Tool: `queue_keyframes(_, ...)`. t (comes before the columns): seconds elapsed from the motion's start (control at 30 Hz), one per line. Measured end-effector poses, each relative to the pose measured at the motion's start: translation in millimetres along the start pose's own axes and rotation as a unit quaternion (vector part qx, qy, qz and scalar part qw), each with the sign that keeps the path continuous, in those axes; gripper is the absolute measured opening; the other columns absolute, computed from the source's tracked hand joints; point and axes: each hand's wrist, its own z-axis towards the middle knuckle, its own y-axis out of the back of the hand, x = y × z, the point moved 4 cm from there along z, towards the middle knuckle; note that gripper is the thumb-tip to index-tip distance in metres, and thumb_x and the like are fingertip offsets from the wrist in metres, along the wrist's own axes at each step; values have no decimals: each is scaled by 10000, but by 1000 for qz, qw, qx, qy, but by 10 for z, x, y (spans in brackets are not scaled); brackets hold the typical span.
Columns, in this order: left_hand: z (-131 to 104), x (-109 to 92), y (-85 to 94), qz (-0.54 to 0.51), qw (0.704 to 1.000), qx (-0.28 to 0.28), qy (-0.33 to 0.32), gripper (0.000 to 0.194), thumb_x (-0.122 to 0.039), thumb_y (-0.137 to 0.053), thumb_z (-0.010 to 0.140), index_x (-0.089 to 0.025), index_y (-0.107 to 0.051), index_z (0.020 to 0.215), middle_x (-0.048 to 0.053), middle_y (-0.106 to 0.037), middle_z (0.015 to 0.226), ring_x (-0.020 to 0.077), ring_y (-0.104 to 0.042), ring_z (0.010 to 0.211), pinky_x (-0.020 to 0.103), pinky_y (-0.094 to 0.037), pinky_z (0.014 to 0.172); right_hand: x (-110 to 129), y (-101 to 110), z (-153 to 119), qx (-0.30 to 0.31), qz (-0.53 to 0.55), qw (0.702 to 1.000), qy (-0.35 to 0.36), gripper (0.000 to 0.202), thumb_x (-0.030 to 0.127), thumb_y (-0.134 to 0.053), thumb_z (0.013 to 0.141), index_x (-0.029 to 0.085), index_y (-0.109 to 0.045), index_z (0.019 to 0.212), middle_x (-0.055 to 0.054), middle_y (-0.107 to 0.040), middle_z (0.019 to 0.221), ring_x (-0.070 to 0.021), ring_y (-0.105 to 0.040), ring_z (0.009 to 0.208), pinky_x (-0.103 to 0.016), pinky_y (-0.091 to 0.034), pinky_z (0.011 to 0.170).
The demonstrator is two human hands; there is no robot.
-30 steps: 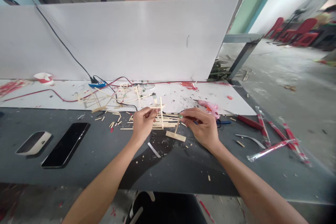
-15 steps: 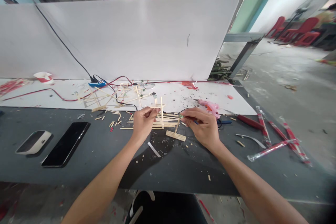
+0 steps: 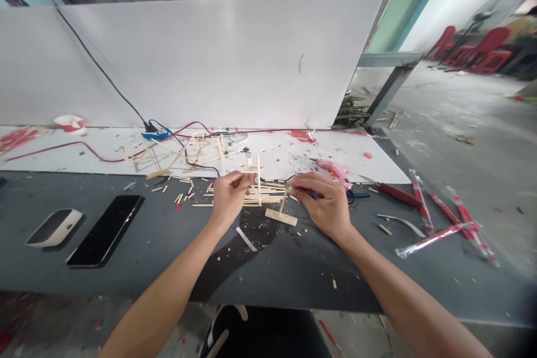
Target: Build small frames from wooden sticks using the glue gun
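Observation:
My left hand (image 3: 230,197) pinches a small wooden stick frame (image 3: 259,182), whose one stick stands upright with a shorter piece across it. To its right, my right hand (image 3: 325,201) has its fingertips closed on a small green bead (image 3: 288,186). The bead sits at the top of a wooden stick stand (image 3: 281,217), a thin post on a flat base made of sticks laid side by side. Behind and between both hands lies a pile of loose wooden sticks (image 3: 268,197).
Stick structures with beads (image 3: 201,151) stand at the back on a white board (image 3: 109,148). A pink glue gun (image 3: 335,172), a red-handled tool (image 3: 400,194) and red-striped plastic wrappers (image 3: 436,239) lie right. A phone (image 3: 104,231) and a white device (image 3: 54,227) lie left.

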Motion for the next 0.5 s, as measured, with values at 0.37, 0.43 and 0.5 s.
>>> queue_keyframes(0.37,-8,6,-14,-25,999,15,20,342,-486,-712,858,-155,-774,796,-13,-491,520,114,-426,518,243,-310,498,2,4,-13,4,5,1000,-10,125,215,-701,890,272,-804,931,-40,-764,903,-207,-710,814,-331,-545,672)
queue_keyframes(0.43,-9,18,-22,-37,999,16,28,346,-492,-720,848,-154,-770,790,-15,-490,516,113,-427,514,240,-310,494,-1,1,-17,2,10,1000,-7,127,207,-705,889,275,-801,937,-37,-762,906,-204,-710,822,-331,-547,683)
queue_keyframes(0.5,-8,28,-31,-48,998,17,34,350,-498,-728,840,-154,-767,782,-15,-493,515,111,-427,510,238,-312,490,-5,-4,-24,-1,19,1000,-5,132,198,-711,886,279,-798,943,-34,-760,910,-204,-710,833,-333,-549,693)
